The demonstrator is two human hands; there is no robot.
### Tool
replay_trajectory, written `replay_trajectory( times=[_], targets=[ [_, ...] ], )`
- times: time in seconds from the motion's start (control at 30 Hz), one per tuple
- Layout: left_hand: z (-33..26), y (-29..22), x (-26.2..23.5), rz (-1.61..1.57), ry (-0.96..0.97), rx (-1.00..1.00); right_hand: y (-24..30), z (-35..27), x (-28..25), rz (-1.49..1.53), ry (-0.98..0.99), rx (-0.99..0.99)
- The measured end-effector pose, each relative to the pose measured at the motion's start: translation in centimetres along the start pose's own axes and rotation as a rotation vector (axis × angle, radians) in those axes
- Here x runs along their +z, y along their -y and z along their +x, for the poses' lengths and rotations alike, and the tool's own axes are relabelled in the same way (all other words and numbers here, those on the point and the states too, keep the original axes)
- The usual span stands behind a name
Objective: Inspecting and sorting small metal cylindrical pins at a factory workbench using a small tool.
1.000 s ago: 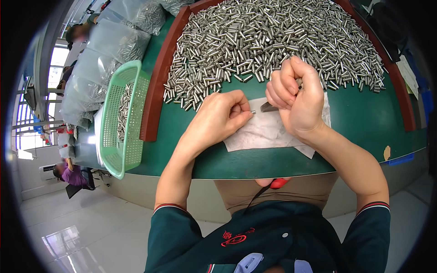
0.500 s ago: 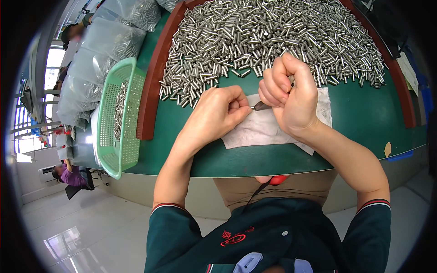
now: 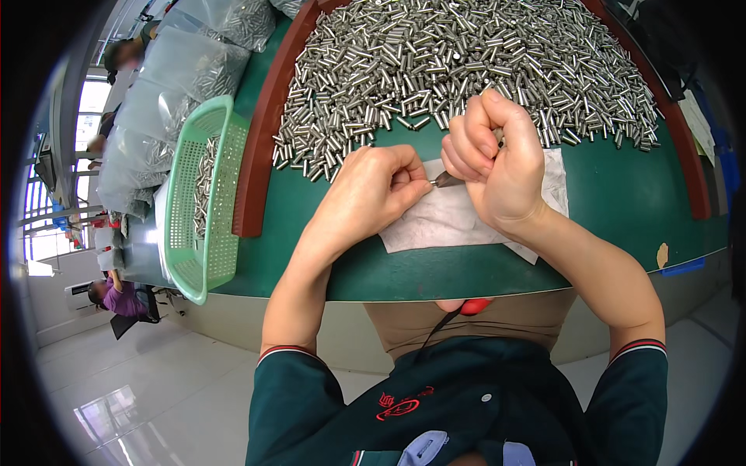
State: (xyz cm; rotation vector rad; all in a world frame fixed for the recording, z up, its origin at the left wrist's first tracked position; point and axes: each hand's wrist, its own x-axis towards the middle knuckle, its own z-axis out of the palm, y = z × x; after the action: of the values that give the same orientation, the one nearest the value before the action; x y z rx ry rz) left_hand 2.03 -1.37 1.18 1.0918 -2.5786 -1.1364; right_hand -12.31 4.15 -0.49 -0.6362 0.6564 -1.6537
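A: What's changed in the last second?
B: Little. Both hands stay over the white cloth (image 3: 466,221); the left hand (image 3: 371,190) still pinches a small metal pin (image 3: 437,182), and the right hand (image 3: 497,159), fisted shut on a dark tool (image 3: 449,179), has drawn it against that pin.
A: Around them?
B: A pin heap (image 3: 466,58) behind, nearly touching the knuckles; a green basket (image 3: 203,198) and plastic bags (image 3: 179,85) left.
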Motion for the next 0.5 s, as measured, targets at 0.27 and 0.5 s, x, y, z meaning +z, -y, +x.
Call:
replay_trajectory(
  times=[0.27,0.5],
  targets=[
    [0.11,0.19,0.17,-0.033,-0.024,-0.018,-0.36,-0.02,-0.03,0.051,-0.015,-0.031],
    [0.23,0.34,0.24,-0.044,-0.021,-0.028,-0.75,-0.28,0.49,-0.091,0.002,-0.068]
  ],
)
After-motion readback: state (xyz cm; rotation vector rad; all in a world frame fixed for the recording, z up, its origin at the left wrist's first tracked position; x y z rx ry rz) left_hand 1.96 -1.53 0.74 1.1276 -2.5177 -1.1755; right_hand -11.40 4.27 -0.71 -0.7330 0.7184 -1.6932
